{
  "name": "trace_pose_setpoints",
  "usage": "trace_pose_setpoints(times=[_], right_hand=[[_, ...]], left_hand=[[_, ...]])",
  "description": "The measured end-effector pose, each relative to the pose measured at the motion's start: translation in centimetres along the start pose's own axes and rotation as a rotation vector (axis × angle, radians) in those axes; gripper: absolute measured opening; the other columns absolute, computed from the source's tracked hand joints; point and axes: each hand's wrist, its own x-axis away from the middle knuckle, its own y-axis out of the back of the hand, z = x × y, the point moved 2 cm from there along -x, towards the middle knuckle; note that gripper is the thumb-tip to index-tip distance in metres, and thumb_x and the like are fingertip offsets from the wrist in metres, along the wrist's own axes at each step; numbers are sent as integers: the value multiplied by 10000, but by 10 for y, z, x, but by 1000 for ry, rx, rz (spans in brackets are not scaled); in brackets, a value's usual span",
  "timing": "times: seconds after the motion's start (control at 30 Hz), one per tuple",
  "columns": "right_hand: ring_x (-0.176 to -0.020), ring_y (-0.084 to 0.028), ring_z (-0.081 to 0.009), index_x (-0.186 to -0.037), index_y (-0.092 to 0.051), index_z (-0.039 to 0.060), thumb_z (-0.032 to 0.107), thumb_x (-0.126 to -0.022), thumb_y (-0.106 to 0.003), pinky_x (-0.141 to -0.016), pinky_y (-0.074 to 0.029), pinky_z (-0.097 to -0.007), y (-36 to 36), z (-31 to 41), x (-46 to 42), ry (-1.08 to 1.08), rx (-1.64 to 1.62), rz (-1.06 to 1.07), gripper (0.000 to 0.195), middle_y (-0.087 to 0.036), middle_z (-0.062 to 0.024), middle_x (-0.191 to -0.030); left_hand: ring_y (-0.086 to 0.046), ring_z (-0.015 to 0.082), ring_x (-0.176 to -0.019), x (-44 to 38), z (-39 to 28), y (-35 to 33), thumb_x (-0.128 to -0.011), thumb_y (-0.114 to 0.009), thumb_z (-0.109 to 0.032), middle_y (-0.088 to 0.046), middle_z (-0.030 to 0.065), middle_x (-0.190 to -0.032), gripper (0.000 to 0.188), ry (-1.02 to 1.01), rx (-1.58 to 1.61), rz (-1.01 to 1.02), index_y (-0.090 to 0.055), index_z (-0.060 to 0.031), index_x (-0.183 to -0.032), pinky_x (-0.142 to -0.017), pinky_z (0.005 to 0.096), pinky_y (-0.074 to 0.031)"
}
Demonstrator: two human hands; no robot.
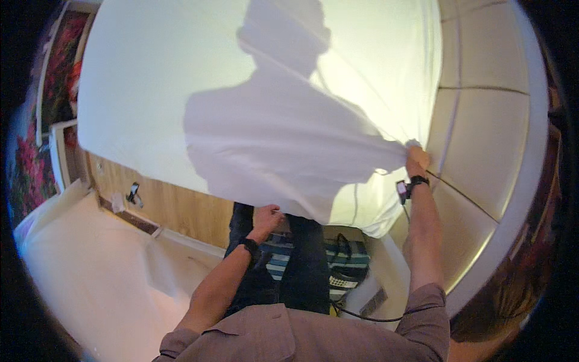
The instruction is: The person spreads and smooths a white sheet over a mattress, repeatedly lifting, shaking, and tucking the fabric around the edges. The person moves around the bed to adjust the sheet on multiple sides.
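A large white fabric sheet (149,113) spreads before me, brightly lit, with a shadow of a head and shoulders falling on it. At the sheet's right edge, my right hand (417,159) is closed on bunched cloth, and folds run from it across the sheet. My left hand (268,219) is at the lower edge, in front of my dark trousers; whether its fingers pinch the cloth cannot be made out. Both wrists wear black bands. A small device with a lit screen (401,192) sits beside the right wristband, a cable hanging from it.
Pale tiles (479,149) line the right side. A wood-patterned panel (181,199) lies below the sheet, with a phone on a small holder (134,194) near it. A striped mat (346,258) and a black cable (366,318) are by my legs. Floral panels (63,68) stand left.
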Motion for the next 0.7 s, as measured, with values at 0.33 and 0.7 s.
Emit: trace_pose_setpoints(times=[0.33, 0.7], right_hand=[[-856, -667, -319, -940, -682, 64, 172, -880, -487, -745, -540, -442, -14, 3, -6, 82, 147, -101, 230, -675, -139, -983], [-1199, -442, -389, -1396, -295, 112, 343, -774, -675, -900, -459, -512, -52, 90, 167, -355, -476, 23, 765, -365, -155, -1390]], left_hand=[[-665, 187, -744, -5, 33, 43, -819, -592, -128, -674, 113, -796, 261, 25, 89, -108, -636, 18, -1030, -673, 313, -517], [-630, 157, -749, -7, 88, 81, -870, -564, -114, -654, 99, -910, 342, 234, 363, -66, -527, 34, -1176, -613, 274, -493]])
